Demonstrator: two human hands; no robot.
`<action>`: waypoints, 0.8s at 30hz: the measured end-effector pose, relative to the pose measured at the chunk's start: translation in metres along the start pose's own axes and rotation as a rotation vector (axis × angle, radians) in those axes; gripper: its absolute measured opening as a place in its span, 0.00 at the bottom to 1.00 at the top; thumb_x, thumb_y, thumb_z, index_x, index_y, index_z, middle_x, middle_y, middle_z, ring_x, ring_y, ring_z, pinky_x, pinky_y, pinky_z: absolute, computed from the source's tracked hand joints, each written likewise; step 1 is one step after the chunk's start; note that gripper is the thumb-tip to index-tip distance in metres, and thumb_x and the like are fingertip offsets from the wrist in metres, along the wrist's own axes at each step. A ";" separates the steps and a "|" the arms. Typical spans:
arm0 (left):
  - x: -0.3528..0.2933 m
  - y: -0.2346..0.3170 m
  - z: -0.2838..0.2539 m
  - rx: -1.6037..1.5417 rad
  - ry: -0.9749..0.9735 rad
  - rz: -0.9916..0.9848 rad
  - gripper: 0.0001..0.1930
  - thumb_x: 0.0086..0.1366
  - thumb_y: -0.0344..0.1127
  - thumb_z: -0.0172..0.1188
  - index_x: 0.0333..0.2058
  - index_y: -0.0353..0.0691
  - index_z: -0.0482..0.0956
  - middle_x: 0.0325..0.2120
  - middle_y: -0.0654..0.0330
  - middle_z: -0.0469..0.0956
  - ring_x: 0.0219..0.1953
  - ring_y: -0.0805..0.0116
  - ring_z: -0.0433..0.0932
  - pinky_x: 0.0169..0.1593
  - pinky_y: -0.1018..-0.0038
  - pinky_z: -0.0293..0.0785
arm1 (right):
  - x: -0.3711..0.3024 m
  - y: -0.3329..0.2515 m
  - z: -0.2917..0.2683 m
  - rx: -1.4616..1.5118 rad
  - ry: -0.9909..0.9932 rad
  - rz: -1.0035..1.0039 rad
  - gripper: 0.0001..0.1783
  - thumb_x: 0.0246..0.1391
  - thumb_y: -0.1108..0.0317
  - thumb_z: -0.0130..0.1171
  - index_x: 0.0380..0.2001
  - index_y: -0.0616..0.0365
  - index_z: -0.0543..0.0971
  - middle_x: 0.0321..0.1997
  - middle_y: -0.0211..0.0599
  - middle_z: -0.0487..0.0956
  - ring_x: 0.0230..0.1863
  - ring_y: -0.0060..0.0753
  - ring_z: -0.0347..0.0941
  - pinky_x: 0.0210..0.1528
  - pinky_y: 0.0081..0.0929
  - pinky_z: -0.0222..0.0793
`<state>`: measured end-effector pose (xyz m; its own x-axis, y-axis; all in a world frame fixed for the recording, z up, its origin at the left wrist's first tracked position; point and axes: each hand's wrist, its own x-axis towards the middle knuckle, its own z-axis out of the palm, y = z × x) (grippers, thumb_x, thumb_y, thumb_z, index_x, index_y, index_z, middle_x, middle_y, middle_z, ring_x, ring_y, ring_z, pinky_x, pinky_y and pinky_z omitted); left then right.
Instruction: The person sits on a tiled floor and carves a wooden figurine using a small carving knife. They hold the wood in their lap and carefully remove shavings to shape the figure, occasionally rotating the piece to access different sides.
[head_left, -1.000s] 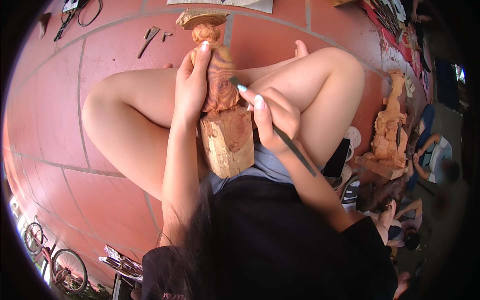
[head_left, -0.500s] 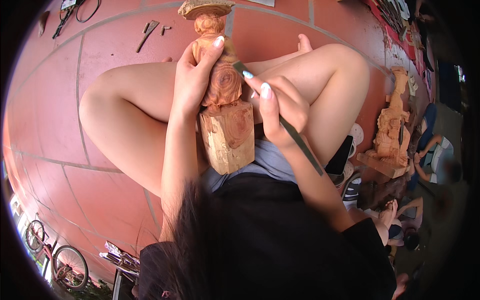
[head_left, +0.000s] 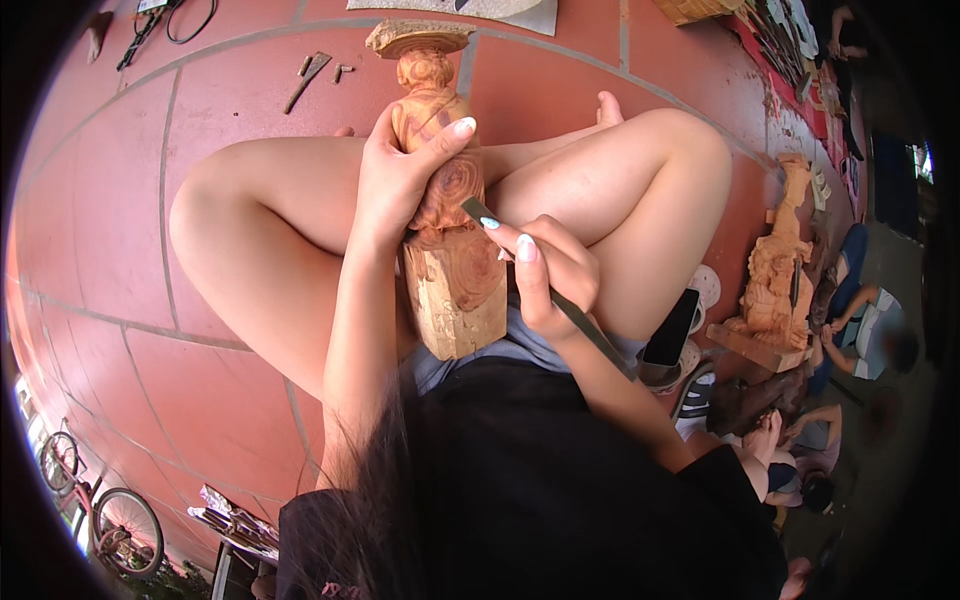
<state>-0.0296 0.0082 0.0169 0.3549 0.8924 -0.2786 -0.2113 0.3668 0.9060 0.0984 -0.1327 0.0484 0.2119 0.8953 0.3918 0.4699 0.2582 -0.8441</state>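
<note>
A carved wooden piece point(head_left: 455, 285) with a rounded, turned upper body and a squared rough base stands between my crossed legs, its base against my lap. My left hand point(head_left: 405, 175) is wrapped round its upper body, thumb pressed on the front. In my right hand point(head_left: 555, 265) is a flat, dark metal file point(head_left: 590, 340), its long end running back along my forearm. The tip of the file lies at the right side of the wood, near the narrowing above the squared base. My index finger is stretched along the file.
On the red tiled floor point(head_left: 100, 240) lie a small hand tool point(head_left: 307, 82) and short pieces. To the right are a larger wood carving point(head_left: 775, 270), a phone point(head_left: 672, 330) and shoes. Other people point(head_left: 870, 320) sit farther right. A bicycle point(head_left: 125, 530) stands at lower left.
The file tip has moved down the wood from the rounded body toward the neck above the base, my right hand with it. My left hand keeps its grip. The whole view has shifted slightly.
</note>
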 end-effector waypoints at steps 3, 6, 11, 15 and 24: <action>-0.003 -0.001 0.000 -0.008 -0.041 -0.031 0.27 0.60 0.40 0.77 0.50 0.31 0.76 0.39 0.58 0.83 0.39 0.73 0.82 0.45 0.75 0.80 | 0.024 -0.006 -0.002 -0.061 0.059 0.052 0.14 0.68 0.75 0.51 0.41 0.73 0.85 0.27 0.42 0.78 0.26 0.33 0.74 0.30 0.30 0.70; -0.006 0.002 0.001 -0.029 -0.017 -0.048 0.27 0.59 0.40 0.77 0.50 0.31 0.76 0.38 0.57 0.83 0.38 0.73 0.82 0.45 0.76 0.80 | 0.019 0.000 0.000 -0.060 0.056 0.104 0.14 0.68 0.75 0.51 0.40 0.73 0.85 0.26 0.42 0.78 0.26 0.33 0.74 0.30 0.30 0.70; -0.003 0.005 0.004 0.006 -0.017 -0.040 0.26 0.59 0.40 0.77 0.50 0.31 0.76 0.38 0.58 0.83 0.38 0.73 0.82 0.43 0.76 0.80 | 0.014 -0.009 -0.005 0.007 0.069 0.156 0.16 0.69 0.72 0.50 0.39 0.72 0.86 0.27 0.41 0.80 0.27 0.30 0.76 0.31 0.27 0.72; -0.007 0.004 0.002 -0.024 -0.014 -0.054 0.27 0.59 0.40 0.77 0.50 0.31 0.76 0.38 0.58 0.82 0.38 0.73 0.82 0.43 0.75 0.80 | 0.019 0.001 0.000 -0.014 0.068 0.151 0.17 0.70 0.71 0.49 0.40 0.73 0.85 0.28 0.42 0.81 0.27 0.31 0.77 0.31 0.26 0.72; -0.009 0.006 0.002 -0.013 0.003 -0.067 0.23 0.60 0.37 0.75 0.48 0.31 0.76 0.37 0.57 0.82 0.35 0.73 0.82 0.41 0.75 0.80 | 0.012 -0.001 -0.002 0.033 0.063 0.205 0.21 0.72 0.68 0.44 0.42 0.72 0.85 0.28 0.41 0.79 0.26 0.28 0.74 0.31 0.25 0.70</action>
<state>-0.0318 0.0023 0.0258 0.3661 0.8664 -0.3396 -0.1988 0.4294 0.8810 0.1022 -0.1228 0.0549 0.3533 0.9063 0.2322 0.3835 0.0861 -0.9195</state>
